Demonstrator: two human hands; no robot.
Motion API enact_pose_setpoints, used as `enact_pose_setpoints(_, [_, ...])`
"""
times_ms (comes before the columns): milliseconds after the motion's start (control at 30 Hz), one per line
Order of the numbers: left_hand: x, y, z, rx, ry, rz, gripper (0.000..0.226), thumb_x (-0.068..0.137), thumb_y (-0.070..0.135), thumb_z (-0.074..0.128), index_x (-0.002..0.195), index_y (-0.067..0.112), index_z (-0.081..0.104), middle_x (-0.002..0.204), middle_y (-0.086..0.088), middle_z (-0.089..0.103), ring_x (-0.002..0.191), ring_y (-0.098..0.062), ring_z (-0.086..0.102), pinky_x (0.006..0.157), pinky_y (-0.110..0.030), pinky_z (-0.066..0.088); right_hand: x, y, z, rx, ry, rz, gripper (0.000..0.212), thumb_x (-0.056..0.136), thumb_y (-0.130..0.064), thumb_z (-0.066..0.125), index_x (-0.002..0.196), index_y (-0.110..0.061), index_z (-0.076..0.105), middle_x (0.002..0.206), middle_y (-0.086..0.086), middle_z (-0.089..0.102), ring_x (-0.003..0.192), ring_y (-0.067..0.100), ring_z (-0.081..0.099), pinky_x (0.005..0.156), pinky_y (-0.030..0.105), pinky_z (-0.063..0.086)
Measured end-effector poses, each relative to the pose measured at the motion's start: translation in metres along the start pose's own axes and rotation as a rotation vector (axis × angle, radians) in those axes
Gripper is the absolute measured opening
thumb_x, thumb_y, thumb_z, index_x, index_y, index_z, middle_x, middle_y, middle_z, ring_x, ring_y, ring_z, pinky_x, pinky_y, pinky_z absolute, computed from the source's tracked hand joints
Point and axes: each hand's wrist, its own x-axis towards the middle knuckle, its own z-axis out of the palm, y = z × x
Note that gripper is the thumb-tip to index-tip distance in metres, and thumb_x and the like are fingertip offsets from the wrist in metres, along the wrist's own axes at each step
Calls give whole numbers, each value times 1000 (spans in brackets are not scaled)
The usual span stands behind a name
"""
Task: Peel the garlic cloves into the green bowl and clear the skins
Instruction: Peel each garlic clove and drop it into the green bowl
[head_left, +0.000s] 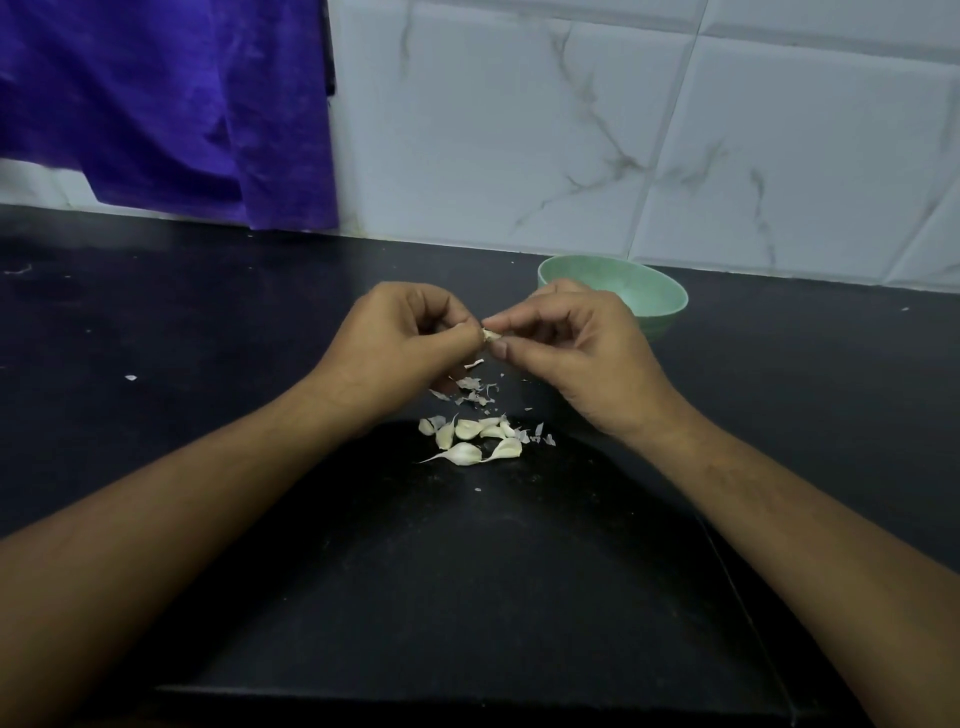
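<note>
**Papery skin, one small clove between two grips**

Pinched above the desk (208, 338) from both sides: one garlic clove (491, 335). Closed on it from the left by the left grip (400, 343), with fingers curled round its body. Closed on it from the right by the right grip (576, 353), with thumb and forefinger nipping at its end. Probably in the middle of peeling, to judge from this hold.

Directly under the two grips: skin flakes (475, 389), scattered thin and pale. A little lower, on the near side of both grips: heap of unpeeled cloves (470, 439), several, lying close together. Just behind the right grip and partly hidden by it: green bowl (660, 312), upright, contents not possible to tell.

Very light and small, so easy to drop or to flick away. Firm inside, but likely slippery once bare. Dry and brittle outside, so likely to tear into crumbs and not to come off whole. Best to hold the thick middle with one grip and to catch the loose skin at the pointed tip with the nails of the other. Better to keep low over the desk, near to the bowl.
</note>
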Motion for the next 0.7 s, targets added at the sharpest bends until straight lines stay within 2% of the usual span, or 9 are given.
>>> enact_pose_setpoints(67, [0,0,1,-16,2,-9,14,92,6,70,79,6,75,68,-8,70,62,-15,68,64,-36,62,0,1,1,-94,8,-69,18,83,-10,85,101,-13,82,87,2,67,70,8,59,67,24,50])
enact_pose_setpoints(133, [-1,2,2,-51,-9,-23,13,92,7,71,80,2,73,69,-8,70,63,-14,67,63,-34,61,-1,-1,1,-82,0,-77,17,85,-12,84,102,-11,81,87,1,72,72,14,68,67,29,55])
enact_pose_setpoints(267, [-1,3,2,-126,-11,-32,21,79,22,74,77,1,71,69,-11,68,62,-17,65,60,-36,62,-3,-1,3,102,-12,29,14,90,-5,78,104,-4,79,86,7,79,78,21,76,77,33,61])
enact_pose_setpoints(367, [0,2,3,-124,-2,-30,22,88,14,79,81,-4,69,69,-11,67,62,-17,64,59,-34,61,-3,-3,7,223,8,72,14,92,-3,75,105,-1,78,89,12,79,78,24,76,77,32,62])
enact_pose_setpoints(467, [1,1,3,-126,14,-37,19,95,7,71,85,-9,67,69,-10,65,61,-15,63,59,-35,60,-3,-5,8,371,25,142,16,93,0,71,108,2,75,89,12,78,75,20,74,71,26,60])
enact_pose_setpoints(567, [3,0,0,-92,32,-46,14,94,7,71,83,-1,71,71,-14,67,62,-18,65,61,-36,62,-3,-9,7,531,34,226,19,95,-2,68,112,2,74,89,11,75,76,17,70,73,30,61])
enact_pose_setpoints(700, [4,-3,-6,-6,60,-67,15,94,12,71,81,4,73,81,-22,73,66,-22,71,66,-37,63,0,-12,1,661,72,292,18,98,-6,64,112,1,72,101,13,76,88,23,74,77,34,63])
